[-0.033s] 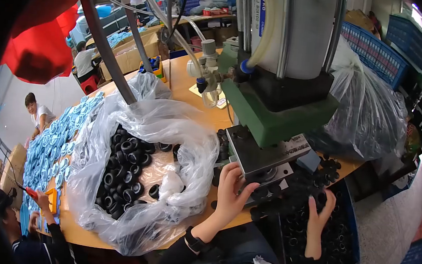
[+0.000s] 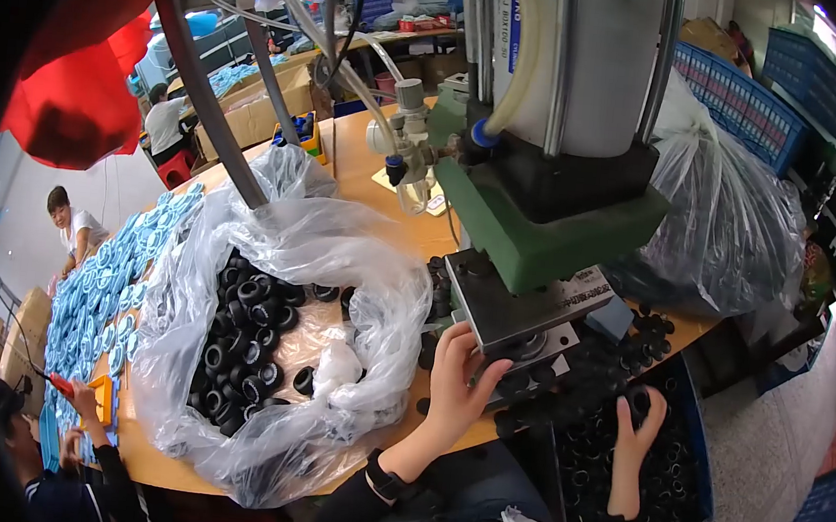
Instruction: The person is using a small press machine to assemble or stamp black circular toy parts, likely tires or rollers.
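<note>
Left hand: thumb spread off fingers, nothing clearly pinched, fingertips right by lower edge of press; sketchy spot imo, press cycling with fingers there could mean nasty crush

Right hand: thumb and finger curled over blue bin, can't tell if it's got anything

Black parts heaped in bin, more strewn beside press; careless sweep could send some off table edge

Plastic bag, left of press, slack rim: one elbow snag, parts spill
</note>
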The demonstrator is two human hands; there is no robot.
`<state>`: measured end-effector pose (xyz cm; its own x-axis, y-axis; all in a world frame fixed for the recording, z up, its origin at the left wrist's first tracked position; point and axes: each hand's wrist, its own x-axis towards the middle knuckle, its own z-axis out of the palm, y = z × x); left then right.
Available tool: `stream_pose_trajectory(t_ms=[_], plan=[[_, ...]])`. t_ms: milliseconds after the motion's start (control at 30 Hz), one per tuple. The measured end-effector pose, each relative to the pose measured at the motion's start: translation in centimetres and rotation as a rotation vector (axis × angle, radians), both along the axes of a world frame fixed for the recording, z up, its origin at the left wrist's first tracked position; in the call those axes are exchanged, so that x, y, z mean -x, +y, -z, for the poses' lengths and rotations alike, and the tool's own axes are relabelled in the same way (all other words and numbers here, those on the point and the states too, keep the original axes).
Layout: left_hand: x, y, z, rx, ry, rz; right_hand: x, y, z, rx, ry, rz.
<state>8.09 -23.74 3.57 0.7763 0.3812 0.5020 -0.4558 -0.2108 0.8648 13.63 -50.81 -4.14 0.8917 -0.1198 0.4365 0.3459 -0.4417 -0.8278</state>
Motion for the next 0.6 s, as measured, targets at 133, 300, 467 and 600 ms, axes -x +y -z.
stream_pose_trajectory(t_ms=[133,300,467,600], plan=[[-0.1,-0.5,0.3,0.146,0.055,0.005,2.8,-6.6,5.4,0.009,0.183,0.17],[-0.4,-0.4,-1.0,-0.357,0.077,-0.194,4.6,-10.8,11.7,0.109,0.314,0.338],[-0.9,-1.2,-2.5,-0.337,0.168,-0.133,5.2,-12.4,18.5,0.323,0.491,0.352],[-1.2,-2.0,-3.7,-0.057,0.292,-0.127,5.0,-10.6,17.0,0.542,0.803,0.317]])
